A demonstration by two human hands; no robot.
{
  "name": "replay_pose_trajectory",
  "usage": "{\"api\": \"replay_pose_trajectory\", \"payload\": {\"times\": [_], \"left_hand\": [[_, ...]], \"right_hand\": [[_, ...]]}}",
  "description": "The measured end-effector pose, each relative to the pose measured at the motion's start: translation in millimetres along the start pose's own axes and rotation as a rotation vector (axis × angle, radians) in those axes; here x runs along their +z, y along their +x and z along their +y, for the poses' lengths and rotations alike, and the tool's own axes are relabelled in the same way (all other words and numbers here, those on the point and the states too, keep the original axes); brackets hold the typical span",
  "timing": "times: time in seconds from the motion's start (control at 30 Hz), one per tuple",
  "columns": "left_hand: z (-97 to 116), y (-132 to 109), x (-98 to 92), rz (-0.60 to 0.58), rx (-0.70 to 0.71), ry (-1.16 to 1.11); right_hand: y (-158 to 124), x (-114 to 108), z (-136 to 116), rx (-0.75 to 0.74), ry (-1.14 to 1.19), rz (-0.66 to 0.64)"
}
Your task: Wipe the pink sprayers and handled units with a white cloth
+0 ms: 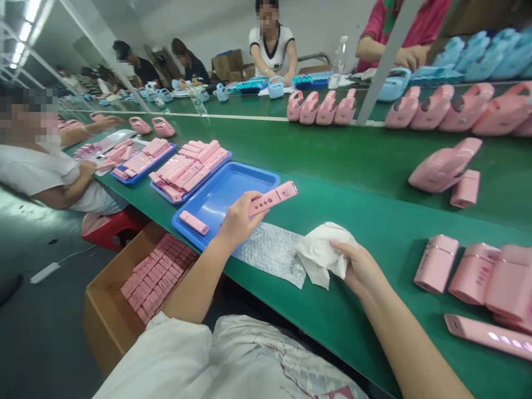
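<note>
My left hand is closed round one end of a long pink plastic piece with small holes, held just above the near right corner of a blue tray. One more pink piece lies in that tray. My right hand grips a crumpled white cloth resting on the green bench. A sheet of clear bubble wrap lies on the bench between my hands.
Blue trays stacked with pink pieces stand to the left. A cardboard box of pink pieces sits below the bench edge. Pink housings and caps lie right. Other people work at left and across the bench.
</note>
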State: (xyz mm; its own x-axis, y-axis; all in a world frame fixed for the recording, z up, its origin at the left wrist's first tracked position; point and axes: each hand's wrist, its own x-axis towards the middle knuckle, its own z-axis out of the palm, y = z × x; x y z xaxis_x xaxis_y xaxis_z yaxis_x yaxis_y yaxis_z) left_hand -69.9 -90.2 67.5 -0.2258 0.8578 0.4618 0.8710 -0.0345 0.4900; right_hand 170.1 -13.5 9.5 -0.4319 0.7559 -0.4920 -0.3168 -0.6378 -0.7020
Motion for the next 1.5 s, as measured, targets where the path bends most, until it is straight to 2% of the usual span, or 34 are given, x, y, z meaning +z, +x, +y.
{"api": "replay_pose_trajectory", "payload": {"times": [0.07,0.17,0.33,0.43,0.5,0.57,0.63,0.7,0.77,0.9,1.0,1.1,1.23,1.33,1.4,1.5], "left_hand": [[16,-3,7.5,0.0,0.09,-0.014],[29,-6,19.8,-0.031,0.191,-0.038],[36,-13,45.9,-0.048,0.375,-0.075],[38,-14,60.7,-0.03,0.48,-0.089],[40,-14,67.0,-0.04,0.501,-0.115],[40,-12,68.8,-0.032,0.484,-0.125],[39,-9,66.2,-0.038,0.446,-0.127],[37,-3,60.8,-0.088,0.382,-0.125],[36,7,55.5,-0.159,0.281,-0.091],[46,35,56.7,-0.364,0.14,0.124],[62,61,70.6,-0.504,0.063,0.313],[75,83,89.9,-0.574,0.027,0.296],[76,106,109.8,-0.581,-0.029,0.108],[71,114,113.7,-0.573,-0.085,0.086],[70,111,111.2,-0.558,-0.114,0.14],[75,91,103.1,-0.498,-0.109,0.252]], "right_hand": [[0,1,-4,-0.021,0.046,0.03],[1,2,-10,-0.103,0.129,0.067],[0,0,-18,-0.274,0.195,0.038],[-3,-3,-18,-0.271,0.163,-0.033],[-4,-3,-18,-0.256,0.167,-0.077],[-2,-3,-19,-0.248,0.198,-0.034],[2,-4,-20,-0.228,0.237,0.104],[7,-7,-21,-0.224,0.264,0.255],[11,-11,-21,-0.257,0.262,0.325],[10,-19,-20,-0.4,0.151,0.286],[5,-22,-22,-0.444,0.107,0.291],[0,-22,-28,-0.484,0.132,0.346],[0,-25,-36,-0.49,0.158,0.36],[3,-29,-37,-0.421,0.191,0.335],[6,-30,-35,-0.406,0.19,0.317],[9,-29,-30,-0.412,0.195,0.303]]}}
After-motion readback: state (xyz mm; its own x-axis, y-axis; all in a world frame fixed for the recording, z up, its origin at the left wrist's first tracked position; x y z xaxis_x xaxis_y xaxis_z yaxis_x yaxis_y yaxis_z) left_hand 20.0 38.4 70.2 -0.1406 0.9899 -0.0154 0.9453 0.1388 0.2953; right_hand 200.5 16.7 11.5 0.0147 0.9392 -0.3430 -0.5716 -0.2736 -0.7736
